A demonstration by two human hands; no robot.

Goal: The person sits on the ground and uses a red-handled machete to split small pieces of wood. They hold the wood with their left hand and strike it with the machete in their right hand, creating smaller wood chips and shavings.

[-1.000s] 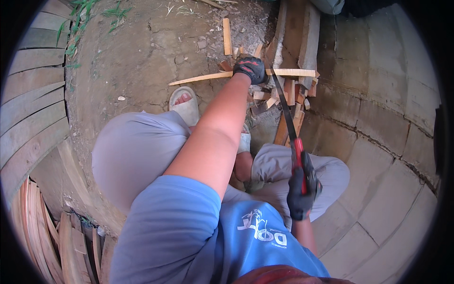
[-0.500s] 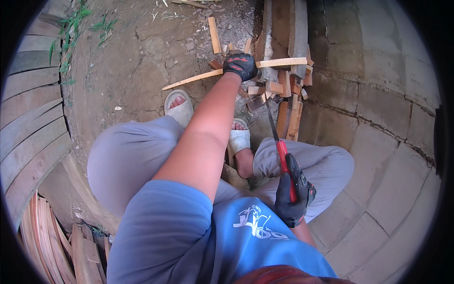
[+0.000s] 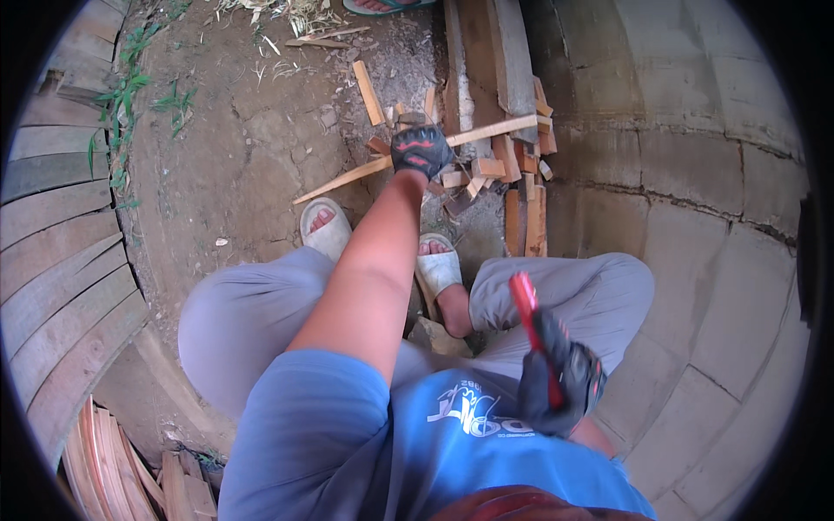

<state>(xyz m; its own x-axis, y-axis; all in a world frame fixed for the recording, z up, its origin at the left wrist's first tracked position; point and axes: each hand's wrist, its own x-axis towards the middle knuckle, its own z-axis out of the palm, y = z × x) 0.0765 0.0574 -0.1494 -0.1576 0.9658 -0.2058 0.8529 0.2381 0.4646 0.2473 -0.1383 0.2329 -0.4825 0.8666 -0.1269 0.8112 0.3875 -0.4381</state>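
My left hand (image 3: 421, 152), in a black glove with red marks, is closed around the middle of a long narrow wood strip (image 3: 493, 131). The strip's left end reaches out over the dirt, and its right end lies above a pile of short wood blocks (image 3: 488, 168). My right hand (image 3: 565, 382), gloved alike, is wrapped around a red-handled bladed tool (image 3: 525, 300) above my right thigh. Its handle points up and slightly left. The blade cannot be made out at this moment, and the hand is slightly blurred.
Thick timber beams (image 3: 512, 56) stand beyond the blocks. A concrete block wall (image 3: 686, 226) runs along the right. Wooden planks (image 3: 65, 234) line the left, with stacked slats (image 3: 109, 460) below. Another person's sandalled foot (image 3: 387, 5) shows at the top edge, near wood shavings (image 3: 291, 13).
My right hand has drawn back down and right with the tool, away from the blocks. The strip has tilted, its left end lower. The view has shifted, bringing another person's foot in.
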